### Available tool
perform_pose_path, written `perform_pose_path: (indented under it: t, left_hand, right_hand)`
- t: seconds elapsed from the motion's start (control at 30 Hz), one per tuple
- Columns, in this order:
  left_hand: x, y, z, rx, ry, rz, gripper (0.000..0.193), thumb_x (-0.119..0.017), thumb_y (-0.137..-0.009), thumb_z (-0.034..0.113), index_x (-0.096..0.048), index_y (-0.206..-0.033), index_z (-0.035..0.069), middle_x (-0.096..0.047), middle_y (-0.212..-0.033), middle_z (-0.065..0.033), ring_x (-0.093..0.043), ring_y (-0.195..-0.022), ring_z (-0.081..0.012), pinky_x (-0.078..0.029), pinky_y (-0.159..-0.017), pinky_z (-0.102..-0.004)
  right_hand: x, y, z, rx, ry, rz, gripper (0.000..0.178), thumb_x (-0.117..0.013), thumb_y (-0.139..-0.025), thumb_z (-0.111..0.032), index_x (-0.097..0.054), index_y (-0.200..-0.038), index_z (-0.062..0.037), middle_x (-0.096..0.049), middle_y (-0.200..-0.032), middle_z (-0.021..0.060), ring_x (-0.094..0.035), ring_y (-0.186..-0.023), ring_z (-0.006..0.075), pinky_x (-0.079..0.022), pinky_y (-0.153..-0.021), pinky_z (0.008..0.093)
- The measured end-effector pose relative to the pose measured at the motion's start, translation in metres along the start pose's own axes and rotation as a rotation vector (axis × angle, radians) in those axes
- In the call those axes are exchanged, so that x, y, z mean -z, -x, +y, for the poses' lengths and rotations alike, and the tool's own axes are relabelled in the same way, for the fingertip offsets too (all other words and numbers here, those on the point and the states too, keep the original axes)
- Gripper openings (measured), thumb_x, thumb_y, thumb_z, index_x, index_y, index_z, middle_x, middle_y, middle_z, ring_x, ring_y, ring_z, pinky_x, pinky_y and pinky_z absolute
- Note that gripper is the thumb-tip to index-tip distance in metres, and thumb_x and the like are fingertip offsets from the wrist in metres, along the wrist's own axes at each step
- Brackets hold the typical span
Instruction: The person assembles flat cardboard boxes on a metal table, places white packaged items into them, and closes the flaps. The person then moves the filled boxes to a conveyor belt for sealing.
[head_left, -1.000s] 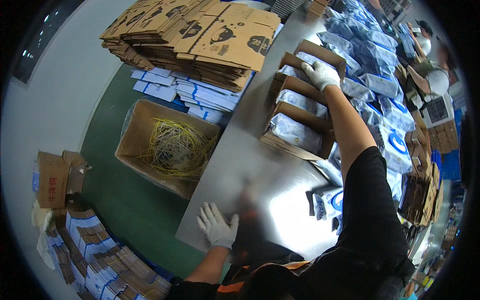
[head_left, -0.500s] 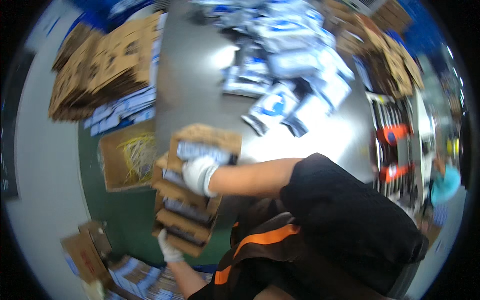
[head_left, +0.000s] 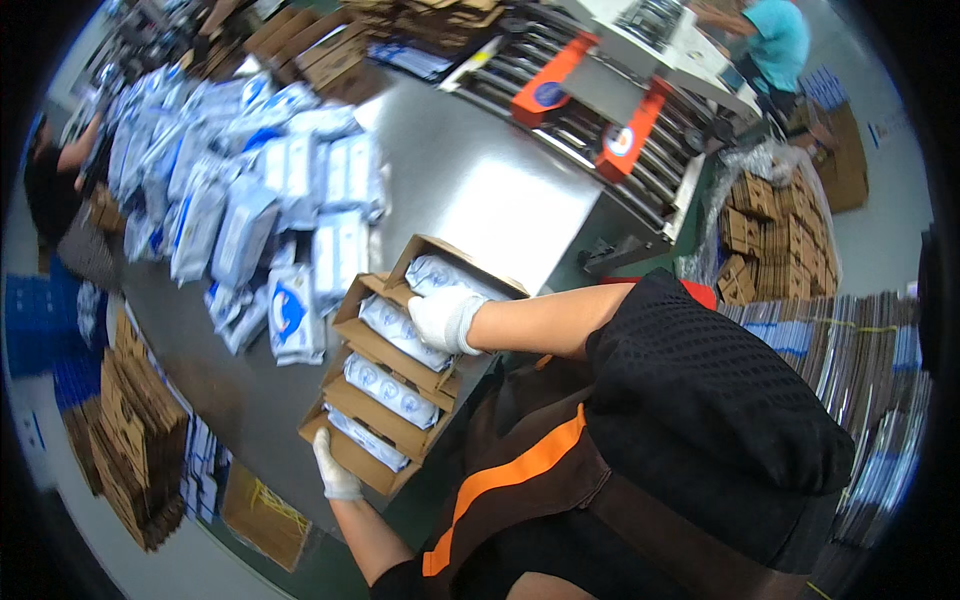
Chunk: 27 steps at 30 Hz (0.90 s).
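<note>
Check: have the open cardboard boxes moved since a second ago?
Yes: the open cardboard boxes moved away from the flattened-carton stack, to the metal table's edge.

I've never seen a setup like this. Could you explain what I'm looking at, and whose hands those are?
There is no robot here: the hands belong to a person wearing white gloves. The view comes from a wide fisheye camera worn on that person's head and looking down, which is why straight edges seem to bend.

The left hand grips the near end of a row of four open brown cartons, and the right hand has its fingers over the row's other end. Each carton has a pale packet inside.

On the metal table lies a heap of white-and-blue packets. Beyond it, at the upper right, stands a roller machine with orange parts.
</note>
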<state>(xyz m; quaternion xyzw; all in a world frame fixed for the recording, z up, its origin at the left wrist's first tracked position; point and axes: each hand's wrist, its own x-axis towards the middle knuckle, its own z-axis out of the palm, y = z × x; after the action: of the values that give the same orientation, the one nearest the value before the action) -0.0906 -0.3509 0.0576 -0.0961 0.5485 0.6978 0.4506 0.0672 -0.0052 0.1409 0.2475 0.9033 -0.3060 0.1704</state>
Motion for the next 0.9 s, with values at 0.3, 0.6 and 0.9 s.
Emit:
perform_pose_path:
  t: [0.3, 0.6, 0.9]
  left_hand:
    - [-0.307, -0.028, 0.021, -1.107, -1.250, 0.536, 0.034, -0.065, -0.100, 0.021, -0.067, -0.123, -0.005, -0.067, -0.125, -0.0202, -0.063, -0.107, -0.0285, -0.048, -0.097, -0.0404]
    - [-0.430, 0.008, -0.169, 0.141, -0.898, -0.109, 0.031, -0.073, -0.098, 0.024, -0.075, -0.103, -0.006, -0.072, -0.092, -0.0007, -0.059, -0.079, -0.0059, -0.049, -0.072, -0.0229]
    - [-0.487, -0.077, -0.153, -0.490, -1.327, 0.118, 0.033, -0.087, -0.084, 0.014, -0.056, -0.085, 0.004, -0.061, -0.079, -0.0020, -0.056, -0.074, -0.0101, -0.050, -0.067, -0.0260]
  right_hand:
    - [0.127, -0.025, 0.147, 0.323, -0.154, 0.614, 0.030, -0.060, -0.090, -0.029, -0.072, -0.104, -0.0051, -0.072, -0.113, 0.0225, -0.072, -0.097, 0.0380, -0.056, -0.085, 0.0484]
    - [0.147, 0.002, 0.255, 0.416, -0.009, 0.100, 0.030, -0.071, -0.083, -0.032, -0.081, -0.098, -0.0072, -0.078, -0.098, 0.0140, -0.074, -0.095, 0.0343, -0.058, -0.082, 0.0471]
    - [0.168, -0.021, 0.382, -0.036, -0.301, 0.482, 0.025, -0.072, -0.078, -0.012, -0.078, -0.101, -0.0034, -0.078, -0.099, 0.0161, -0.076, -0.092, 0.0316, -0.061, -0.072, 0.0465]
